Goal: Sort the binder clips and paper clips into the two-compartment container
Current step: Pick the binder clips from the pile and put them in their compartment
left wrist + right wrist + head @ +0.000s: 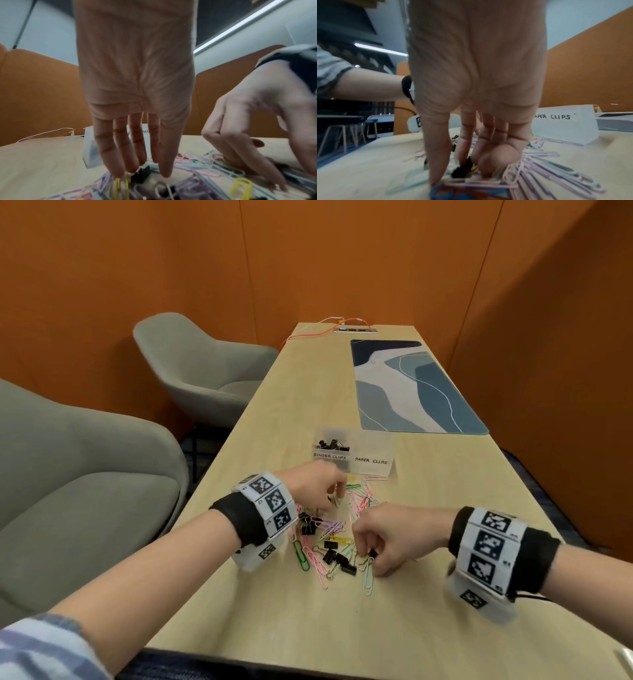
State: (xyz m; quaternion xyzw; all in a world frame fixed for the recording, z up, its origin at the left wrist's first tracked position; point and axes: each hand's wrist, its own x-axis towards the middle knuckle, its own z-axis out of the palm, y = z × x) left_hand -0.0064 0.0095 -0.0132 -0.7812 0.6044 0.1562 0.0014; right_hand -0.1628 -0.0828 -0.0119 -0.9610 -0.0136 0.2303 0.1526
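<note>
Centrally on the wooden table (428,594) lies a loose heap of coloured paper clips (359,501) mixed with black binder clips (337,559), just on the near side of a clear two-compartment container (356,455). Container's long axis runs left to right across the table, labelled face toward the person; left compartment reads BINDER CLIPS and holds several black clips, right one reads PAPER CLIPS, contents not readable through the frosted wall. Paper clips in the heap point every way; a green one (300,556) and a pale blue one (368,577) at the near edge lie roughly lengthwise toward the person. Left hand (315,486) reaches down over the far left of the heap, fingers (109,152) hanging fairly straight with tips at the clips; in the head view thumb and forefinger seem drawn together at a small clip, but whether it is held I cannot tell. Right hand (394,537) is at the near right of the heap, thumb and fingertips (436,162) closed in a pinch on a black binder clip (462,169). Further along the table: a blue and white patterned mat (411,385), an outlet strip with orange cable (354,329). Two grey armchairs (85,474) at left, orange walls (308,261) all around.
</note>
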